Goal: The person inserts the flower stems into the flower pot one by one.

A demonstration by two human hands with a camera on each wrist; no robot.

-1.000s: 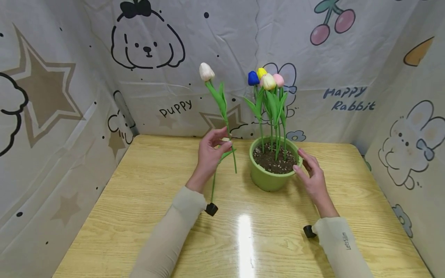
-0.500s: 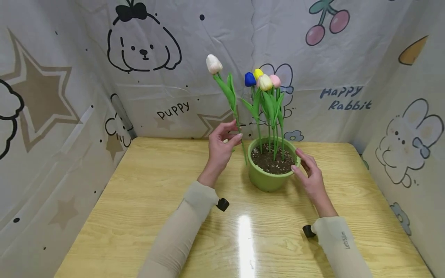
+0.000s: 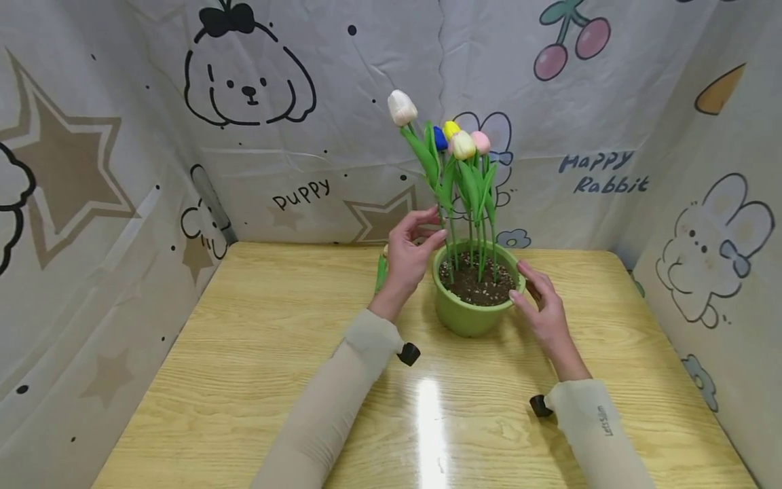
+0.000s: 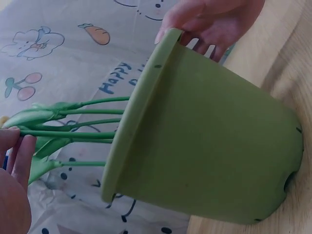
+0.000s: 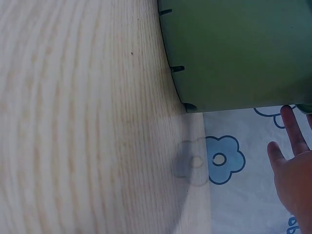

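My left hand [image 3: 411,255] pinches the green stem [image 4: 68,134] of a white tulip [image 3: 402,109], at the left side of a green flowerpot [image 3: 467,318]. The stem runs down past the pot's rim; its lower end is hidden in the left wrist view. Dark soil [image 3: 473,293] fills the pot, and several tulips stand upright in it: a blue one [image 3: 440,139], a yellow one [image 3: 451,129], a cream one [image 3: 463,145] and a pink one [image 3: 481,142]. My right hand [image 3: 546,319] holds the pot's right rim between thumb and fingers.
Partly hidden behind my left hand, another flower lies on the wooden table [image 3: 244,360], its green leaf [image 3: 381,272] showing. A printed cloth [image 3: 342,61] hangs behind the table and along both sides.
My left hand has carried the white tulip rightward, and its stem has come from beside the pot to inside the rim. My right hand has stayed at the rim.
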